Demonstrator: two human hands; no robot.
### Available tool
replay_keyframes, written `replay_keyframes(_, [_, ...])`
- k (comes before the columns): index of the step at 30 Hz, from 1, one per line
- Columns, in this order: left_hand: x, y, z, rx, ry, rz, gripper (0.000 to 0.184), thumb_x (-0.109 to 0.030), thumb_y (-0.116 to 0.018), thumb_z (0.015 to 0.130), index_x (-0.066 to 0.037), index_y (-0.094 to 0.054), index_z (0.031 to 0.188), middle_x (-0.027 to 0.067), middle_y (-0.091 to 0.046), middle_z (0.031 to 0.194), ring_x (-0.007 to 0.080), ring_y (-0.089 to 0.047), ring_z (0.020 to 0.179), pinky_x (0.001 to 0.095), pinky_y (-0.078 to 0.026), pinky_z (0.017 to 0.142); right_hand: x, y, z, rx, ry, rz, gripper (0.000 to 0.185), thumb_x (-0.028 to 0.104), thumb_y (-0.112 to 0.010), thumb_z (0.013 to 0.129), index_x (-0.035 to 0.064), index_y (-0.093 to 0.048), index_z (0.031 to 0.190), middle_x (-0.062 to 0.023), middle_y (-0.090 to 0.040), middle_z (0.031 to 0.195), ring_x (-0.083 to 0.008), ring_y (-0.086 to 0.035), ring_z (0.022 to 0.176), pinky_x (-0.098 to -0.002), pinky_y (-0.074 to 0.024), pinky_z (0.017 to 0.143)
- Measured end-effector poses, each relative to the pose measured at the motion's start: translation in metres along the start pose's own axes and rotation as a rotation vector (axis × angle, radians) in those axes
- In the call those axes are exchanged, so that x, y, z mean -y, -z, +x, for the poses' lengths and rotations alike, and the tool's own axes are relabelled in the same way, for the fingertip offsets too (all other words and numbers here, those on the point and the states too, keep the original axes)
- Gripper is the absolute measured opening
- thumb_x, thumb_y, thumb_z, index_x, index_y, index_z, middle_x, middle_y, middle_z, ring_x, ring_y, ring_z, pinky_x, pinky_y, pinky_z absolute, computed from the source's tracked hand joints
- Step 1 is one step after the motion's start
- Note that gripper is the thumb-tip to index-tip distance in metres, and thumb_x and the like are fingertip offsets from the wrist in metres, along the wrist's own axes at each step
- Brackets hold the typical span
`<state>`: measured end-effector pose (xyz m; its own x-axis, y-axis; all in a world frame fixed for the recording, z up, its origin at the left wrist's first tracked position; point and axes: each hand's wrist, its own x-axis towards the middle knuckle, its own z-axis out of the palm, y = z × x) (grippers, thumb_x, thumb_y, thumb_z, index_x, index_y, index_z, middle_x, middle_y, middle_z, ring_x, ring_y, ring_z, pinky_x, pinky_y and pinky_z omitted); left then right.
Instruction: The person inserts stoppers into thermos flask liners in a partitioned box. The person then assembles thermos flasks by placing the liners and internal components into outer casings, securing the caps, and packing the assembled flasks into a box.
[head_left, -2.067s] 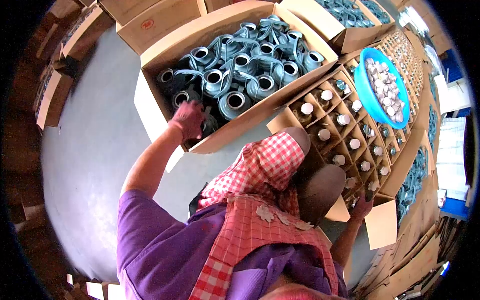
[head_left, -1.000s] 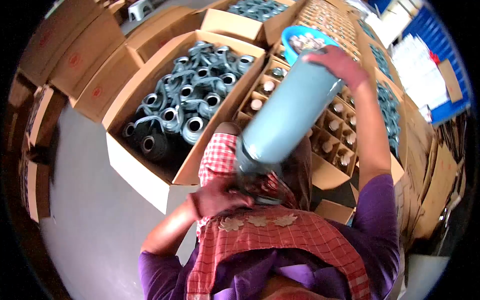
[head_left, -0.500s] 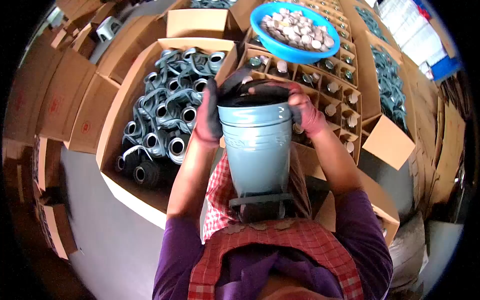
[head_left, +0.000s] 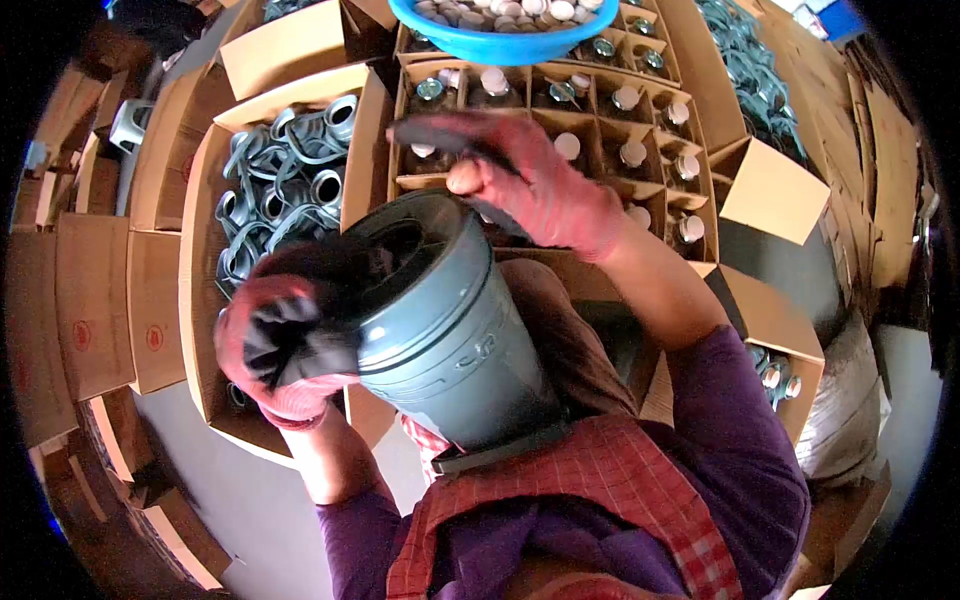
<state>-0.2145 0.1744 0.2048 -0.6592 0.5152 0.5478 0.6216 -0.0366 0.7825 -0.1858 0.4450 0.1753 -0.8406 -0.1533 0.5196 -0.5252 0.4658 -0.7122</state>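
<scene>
A grey-blue cylindrical container [head_left: 465,345] leans against the apron, its wide end with a dark round inner part turned up. My left hand [head_left: 290,345], in a red and black glove, is at the left of its rim with the fingers curled; what they hold, if anything, is hidden. Just above the rim on the right is my right hand [head_left: 530,180], gloved too, its fingers stretched out to the left. To the left stands a carton [head_left: 365,150] of grey-blue parts with round openings and straps.
Ahead, a divided carton [head_left: 550,77] holds bottles with white caps. A blue basin [head_left: 500,45] of pale round caps rests beyond it. Further cartons [head_left: 95,310] line the left side. At the right are another strap carton [head_left: 750,80] and an open flap [head_left: 775,190].
The container has tilted, its top to the left. My right hand has come off its rim and spread its fingers. My left hand has moved left and down. The view has shifted.
</scene>
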Motion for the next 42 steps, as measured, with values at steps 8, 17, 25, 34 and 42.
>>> replay_keyframes(8, [0.032,-0.004,-0.012,-0.007,0.025,-0.152,0.063,-0.037,-0.07,0.076,0.003,-0.053,0.122,0.0173,-0.061,0.113,0.0274,-0.058,0.107,0.0369,-0.045,0.093,0.029,-0.045,0.014,-0.122,-0.022,0.793,0.046,0.043,-0.054,0.089,0.0045,-0.062,0.113,-0.0136,-0.064,0.104,-0.0239,-0.06,0.098,-0.0328,-0.0437,0.09])
replay_keyframes(17, [0.065,0.031,0.038,-0.079,0.488,-0.139,0.035,-0.012,-0.062,0.081,0.001,-0.058,0.113,0.0086,-0.065,0.098,0.0184,-0.061,0.091,0.0304,-0.048,0.085,-0.1,-0.058,-0.065,0.376,-0.588,-0.757,0.045,0.04,-0.064,0.079,0.0095,-0.058,0.112,-0.0149,-0.063,0.097,-0.0323,-0.059,0.094,-0.0415,-0.0474,0.078])
replay_keyframes(25, [0.101,-0.032,-0.021,-0.52,0.894,-0.83,0.052,-0.042,-0.046,0.092,-0.003,-0.05,0.126,0.0139,-0.055,0.125,0.0254,-0.054,0.112,0.0418,-0.045,0.093,-0.134,-0.078,-0.105,0.262,-0.352,-0.841,0.064,0.027,-0.065,0.075,0.01,-0.041,0.132,-0.0164,-0.06,0.1,-0.0343,-0.06,0.09,-0.043,-0.0493,0.074])
replay_keyframes(34, [0.075,-0.064,0.013,-0.417,0.553,-0.97,0.052,-0.043,-0.045,0.093,-0.004,-0.049,0.128,0.0135,-0.053,0.127,0.0256,-0.054,0.112,0.0426,-0.044,0.094,0.062,0.047,0.058,-0.109,0.296,-0.538,0.076,0.017,-0.074,0.063,0.0137,-0.045,0.133,-0.0155,-0.058,0.115,-0.034,-0.056,0.102,-0.0426,-0.0435,0.091])
replay_keyframes(42, [0.1,-0.06,0.064,-0.441,0.427,-1.057,0.053,-0.043,-0.044,0.093,-0.004,-0.048,0.129,0.0131,-0.052,0.128,0.0259,-0.053,0.113,0.0434,-0.043,0.095,0.086,0.045,0.075,0.251,0.532,0.128,0.042,0.031,-0.061,0.082,0.0021,-0.061,0.113,-0.0106,-0.06,0.109,-0.0252,-0.056,0.102,-0.0389,-0.0433,0.09])
